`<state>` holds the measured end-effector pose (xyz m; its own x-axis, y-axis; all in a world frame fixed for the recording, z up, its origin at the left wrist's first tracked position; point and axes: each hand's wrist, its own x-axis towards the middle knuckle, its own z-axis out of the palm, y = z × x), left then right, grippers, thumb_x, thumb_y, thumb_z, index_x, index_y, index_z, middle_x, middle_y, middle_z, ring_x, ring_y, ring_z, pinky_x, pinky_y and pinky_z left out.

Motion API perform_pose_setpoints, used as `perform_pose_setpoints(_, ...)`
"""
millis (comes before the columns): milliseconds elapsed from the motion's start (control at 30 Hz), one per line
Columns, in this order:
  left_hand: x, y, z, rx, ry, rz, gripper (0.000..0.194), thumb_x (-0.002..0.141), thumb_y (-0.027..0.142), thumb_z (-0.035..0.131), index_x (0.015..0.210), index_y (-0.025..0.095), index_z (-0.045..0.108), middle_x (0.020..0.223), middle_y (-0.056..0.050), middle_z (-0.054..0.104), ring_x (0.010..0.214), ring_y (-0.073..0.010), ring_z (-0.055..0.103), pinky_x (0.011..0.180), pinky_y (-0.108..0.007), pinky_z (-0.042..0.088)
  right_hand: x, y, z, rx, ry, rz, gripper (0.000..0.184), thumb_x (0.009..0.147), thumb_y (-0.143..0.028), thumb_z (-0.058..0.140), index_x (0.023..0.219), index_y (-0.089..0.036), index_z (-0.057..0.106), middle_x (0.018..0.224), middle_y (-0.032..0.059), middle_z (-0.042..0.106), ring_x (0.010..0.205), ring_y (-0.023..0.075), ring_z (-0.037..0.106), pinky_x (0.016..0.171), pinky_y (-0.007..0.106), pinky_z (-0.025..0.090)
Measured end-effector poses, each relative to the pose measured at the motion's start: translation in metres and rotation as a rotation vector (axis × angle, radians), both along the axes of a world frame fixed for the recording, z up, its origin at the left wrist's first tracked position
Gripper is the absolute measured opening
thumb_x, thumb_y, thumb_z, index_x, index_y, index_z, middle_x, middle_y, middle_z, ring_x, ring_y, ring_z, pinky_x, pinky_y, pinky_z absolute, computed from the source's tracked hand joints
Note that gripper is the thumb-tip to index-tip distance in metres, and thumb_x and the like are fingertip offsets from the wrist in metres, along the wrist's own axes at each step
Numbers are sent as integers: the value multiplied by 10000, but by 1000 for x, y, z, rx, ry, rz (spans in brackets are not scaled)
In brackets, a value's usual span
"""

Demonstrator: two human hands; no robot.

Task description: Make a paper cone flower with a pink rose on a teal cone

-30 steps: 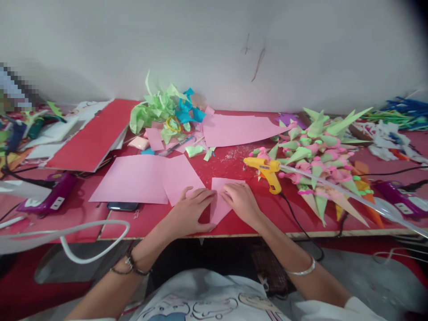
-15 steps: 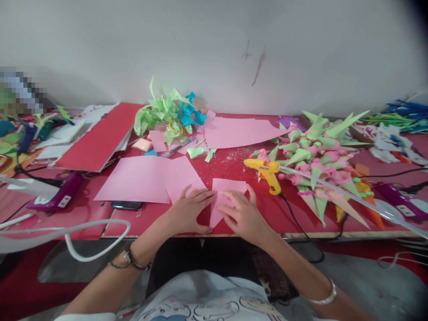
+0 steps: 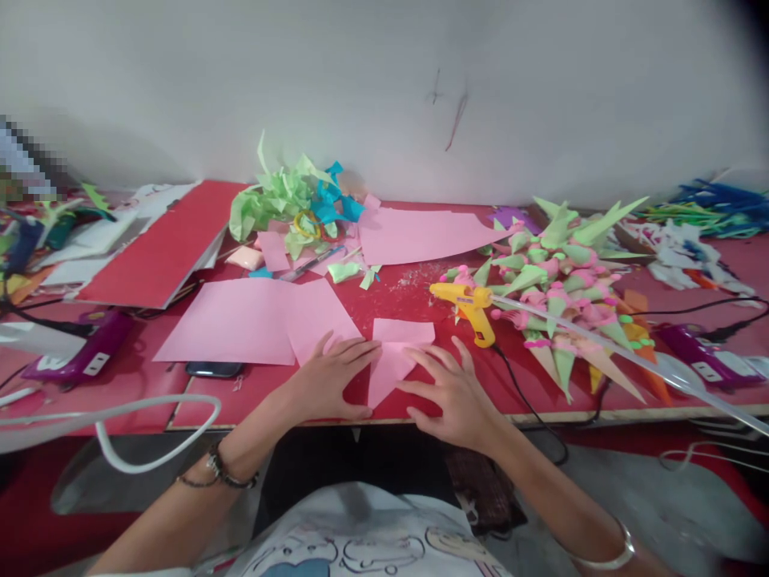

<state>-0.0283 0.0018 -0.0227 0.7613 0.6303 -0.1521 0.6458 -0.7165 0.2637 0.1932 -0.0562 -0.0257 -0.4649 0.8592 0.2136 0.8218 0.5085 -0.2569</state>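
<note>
Dim, diffuse light, slight overall blur, blackened top right corner.

Creased pink paper piece (image 3: 390, 365): bare left hand (image 3: 330, 378) is covering part, lower centre
Long clear rod (image 3: 730, 410): is running off right edge

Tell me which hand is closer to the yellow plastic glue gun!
Right. The right hand is on the near side of the yellow plastic glue gun, a little left, not touching it. The left hand is farther left, at the small pink paper piece.
</note>
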Motion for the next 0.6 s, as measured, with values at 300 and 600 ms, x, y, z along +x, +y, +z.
perform_pose_setpoints(300, 2, 1, 2, -6, 30, -2, 795, 665, 551, 490, 1329, 262, 161, 1396, -28, 246, 1254, -228, 234, 1020, -497, 20, 24, 9, -1, 59, -134, -172, 327, 742, -421, 489, 998, -270, 627, 1219, 65, 489, 1108, 278, 398, 972, 519, 160)
perform_pose_setpoints(600, 0, 1, -1, -8, 16, -7, 812, 664, 581, 468, 1336, 269, 135, 1405, -20, 219, 1264, -224, 210, 1025, -485, 7, 23, 4, -15, 64, -158, -220, 467, 774, -367, 427, 1172, -135, 499, 1212, 68, 516, 1111, 239, 442, 945, 409, 313)
